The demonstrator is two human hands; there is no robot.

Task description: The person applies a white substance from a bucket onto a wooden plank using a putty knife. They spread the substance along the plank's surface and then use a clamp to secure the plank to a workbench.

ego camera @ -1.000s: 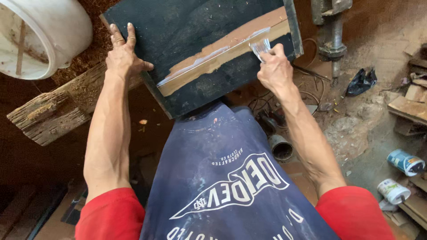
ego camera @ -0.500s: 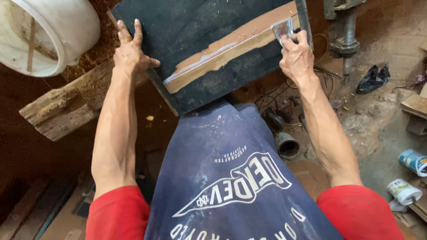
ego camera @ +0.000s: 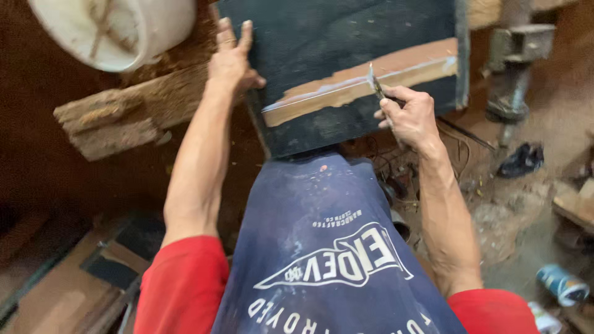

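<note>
While the wearer looks down past a dark blue apron (ego camera: 328, 247) and red sleeves (ego camera: 182, 284), both bare forearms extend forward to a black panel (ego camera: 346, 37) lying just beyond the apron's top edge. Right hand (ego camera: 409, 114): fingers closed in a pinch on a thin metal scraper blade (ego camera: 375, 83), whose tip rests on a diagonal bare strip (ego camera: 346, 93) of tan wood crossing the panel from lower left to upper right, edged with pale residue. Left hand (ego camera: 232, 59): fingers held straight and close together, palm pressed flat against the panel's left edge, thumb hooked onto the black face. Left of that hand, a rough weathered wooden beam (ego camera: 124, 114) runs beneath a white bucket (ego camera: 117, 28) at the upper left. Right of the panel, a metal clamp screw (ego camera: 513, 68) stands upright. On the dusty floor (ego camera: 513, 210) to the right lie tangled wires (ego camera: 458, 145), a black scrap (ego camera: 523, 159) and a small blue and white can (ego camera: 562, 284).
</note>
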